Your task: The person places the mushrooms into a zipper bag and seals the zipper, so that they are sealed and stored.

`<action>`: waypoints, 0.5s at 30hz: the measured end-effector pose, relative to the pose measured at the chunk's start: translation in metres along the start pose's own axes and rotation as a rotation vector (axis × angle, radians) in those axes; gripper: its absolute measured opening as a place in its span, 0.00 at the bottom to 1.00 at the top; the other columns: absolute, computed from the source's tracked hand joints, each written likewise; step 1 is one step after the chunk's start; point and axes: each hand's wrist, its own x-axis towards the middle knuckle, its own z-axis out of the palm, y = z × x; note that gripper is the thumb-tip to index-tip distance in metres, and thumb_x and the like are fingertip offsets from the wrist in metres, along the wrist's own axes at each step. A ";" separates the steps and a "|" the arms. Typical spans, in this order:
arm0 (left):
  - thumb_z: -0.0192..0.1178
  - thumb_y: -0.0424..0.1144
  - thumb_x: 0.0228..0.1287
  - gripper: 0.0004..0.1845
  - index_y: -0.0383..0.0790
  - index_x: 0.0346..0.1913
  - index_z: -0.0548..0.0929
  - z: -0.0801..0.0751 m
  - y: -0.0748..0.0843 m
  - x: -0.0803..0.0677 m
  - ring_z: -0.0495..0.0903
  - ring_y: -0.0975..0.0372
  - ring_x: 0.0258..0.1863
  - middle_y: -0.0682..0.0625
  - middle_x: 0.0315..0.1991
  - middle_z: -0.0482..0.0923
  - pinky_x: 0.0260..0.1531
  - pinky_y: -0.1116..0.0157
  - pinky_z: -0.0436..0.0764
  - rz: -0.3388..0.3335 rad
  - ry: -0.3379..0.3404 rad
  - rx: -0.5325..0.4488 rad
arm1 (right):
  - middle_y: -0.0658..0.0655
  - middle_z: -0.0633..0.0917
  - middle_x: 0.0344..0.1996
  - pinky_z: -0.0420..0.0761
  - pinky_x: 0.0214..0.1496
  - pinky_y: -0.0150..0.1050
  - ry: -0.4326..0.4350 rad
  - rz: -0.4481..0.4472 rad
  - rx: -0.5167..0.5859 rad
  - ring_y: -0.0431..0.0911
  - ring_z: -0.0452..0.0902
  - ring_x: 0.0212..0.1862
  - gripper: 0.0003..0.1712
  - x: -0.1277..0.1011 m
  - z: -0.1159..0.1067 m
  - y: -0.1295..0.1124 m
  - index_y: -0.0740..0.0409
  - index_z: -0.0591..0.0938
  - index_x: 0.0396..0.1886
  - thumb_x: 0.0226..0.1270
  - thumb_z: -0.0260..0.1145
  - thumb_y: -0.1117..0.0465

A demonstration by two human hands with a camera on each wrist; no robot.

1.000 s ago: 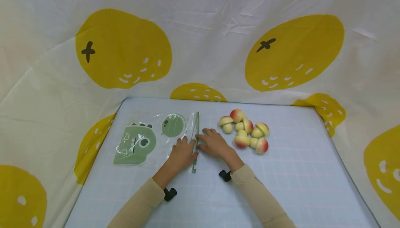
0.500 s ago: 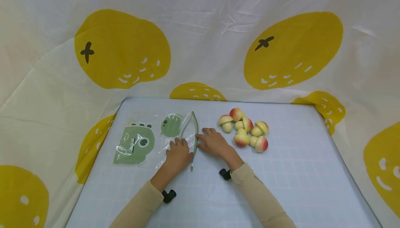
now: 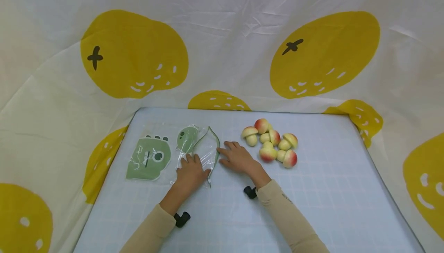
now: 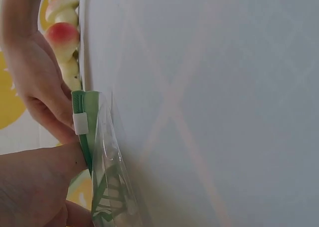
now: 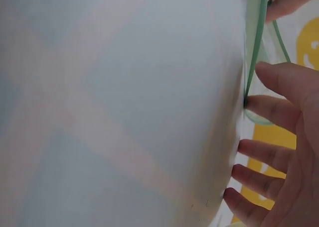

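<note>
Bag (image 3: 204,150) mouth wider, left hand (image 3: 189,174) pinching, right hand (image 3: 239,159) fingers (image 3: 224,152) flat

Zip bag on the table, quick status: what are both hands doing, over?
Left hand pulls zip bag mouth open. Right hand steadies the green zip edge. Toy mushrooms lie apart, nothing in the way.

A clear zip bag (image 3: 199,150) with a green zip strip and green dinosaur print lies flat on the tabletop (image 3: 312,199), its mouth bowed open toward the right.
</note>
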 end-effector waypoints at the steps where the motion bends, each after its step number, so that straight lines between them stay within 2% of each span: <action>1: 0.63 0.57 0.66 0.45 0.18 0.67 0.66 0.000 0.000 0.000 0.64 0.27 0.62 0.17 0.64 0.62 0.46 0.32 0.75 -0.001 -0.001 0.000 | 0.63 0.69 0.69 0.72 0.62 0.56 -0.007 0.002 -0.001 0.60 0.65 0.68 0.29 0.000 0.000 0.000 0.47 0.74 0.72 0.76 0.59 0.45; 7: 0.60 0.56 0.69 0.41 0.24 0.70 0.66 -0.001 -0.001 -0.001 0.62 0.27 0.64 0.18 0.66 0.60 0.45 0.33 0.75 0.003 -0.031 0.034 | 0.63 0.69 0.70 0.71 0.63 0.56 -0.026 0.002 -0.003 0.60 0.64 0.69 0.29 -0.001 -0.002 -0.001 0.48 0.73 0.73 0.76 0.58 0.45; 15: 0.60 0.60 0.67 0.45 0.20 0.68 0.67 -0.002 -0.003 -0.003 0.63 0.25 0.62 0.15 0.63 0.60 0.43 0.30 0.74 -0.031 -0.011 0.071 | 0.65 0.68 0.70 0.71 0.63 0.57 -0.026 -0.002 0.007 0.61 0.63 0.69 0.29 -0.002 -0.006 -0.004 0.50 0.73 0.72 0.77 0.59 0.46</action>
